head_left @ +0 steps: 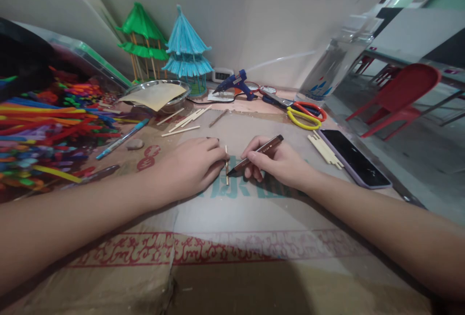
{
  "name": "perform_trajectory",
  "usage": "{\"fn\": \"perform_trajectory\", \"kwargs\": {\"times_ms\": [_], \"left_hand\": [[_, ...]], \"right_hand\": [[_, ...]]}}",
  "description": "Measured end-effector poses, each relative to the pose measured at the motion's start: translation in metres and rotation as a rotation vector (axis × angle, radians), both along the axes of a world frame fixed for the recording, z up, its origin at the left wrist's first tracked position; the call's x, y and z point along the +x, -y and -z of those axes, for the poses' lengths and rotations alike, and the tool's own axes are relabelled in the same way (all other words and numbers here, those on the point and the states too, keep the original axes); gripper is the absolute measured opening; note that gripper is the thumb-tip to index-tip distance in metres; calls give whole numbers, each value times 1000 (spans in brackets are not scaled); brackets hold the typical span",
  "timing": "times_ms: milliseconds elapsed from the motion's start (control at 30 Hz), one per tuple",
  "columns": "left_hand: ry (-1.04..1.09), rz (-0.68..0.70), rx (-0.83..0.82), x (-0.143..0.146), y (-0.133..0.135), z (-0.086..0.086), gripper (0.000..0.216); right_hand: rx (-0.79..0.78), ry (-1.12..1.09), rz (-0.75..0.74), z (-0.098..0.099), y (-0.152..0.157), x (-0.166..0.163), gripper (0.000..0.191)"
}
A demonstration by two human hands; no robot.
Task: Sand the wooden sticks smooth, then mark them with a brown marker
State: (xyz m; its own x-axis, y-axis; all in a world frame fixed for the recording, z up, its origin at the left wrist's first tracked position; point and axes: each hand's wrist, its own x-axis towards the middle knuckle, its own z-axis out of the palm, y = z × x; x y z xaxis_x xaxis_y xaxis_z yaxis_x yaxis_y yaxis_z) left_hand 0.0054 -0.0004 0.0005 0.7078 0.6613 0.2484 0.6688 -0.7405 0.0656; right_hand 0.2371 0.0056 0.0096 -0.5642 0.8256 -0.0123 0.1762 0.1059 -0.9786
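Note:
With closed fingers, my left hand [198, 164] steadies a short thin wooden stick [227, 179] that stands out lengthwise from its fingertips over the cardboard. Dark marks show on the stick. My right hand [278, 160] grips a brown marker pen [263, 150], and its dark tip touches or nearly touches the stick's lower part. Beyond my left hand lie several loose pale sticks [189, 119] and one darker stick [218, 118]. A bundle of pale sticks [324, 149] lies to the right of my right hand, against a phone [354, 157].
Colourful pipe cleaners [54, 131] pile up at left, near a blue pen [122, 138] and a stone [135, 144]. At the back are a metal bowl [183, 93], green [141, 24] and blue [187, 39] model pavilions, a glue gun [232, 82], scissors [305, 114] and a clear container [327, 68].

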Motion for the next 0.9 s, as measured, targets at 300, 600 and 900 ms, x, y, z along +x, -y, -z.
{"fn": "perform_trajectory", "kwargs": {"times_ms": [300, 600, 900], "left_hand": [[1, 4, -9, 0, 0, -1, 30], [0, 3, -7, 1, -1, -1, 30], [3, 10, -3, 0, -1, 0, 29]], "right_hand": [[-21, 12, -14, -1, 2, 0, 20], [-26, 24, -34, -1, 1, 2, 21], [-35, 35, -58, -1, 2, 2, 23]]}}
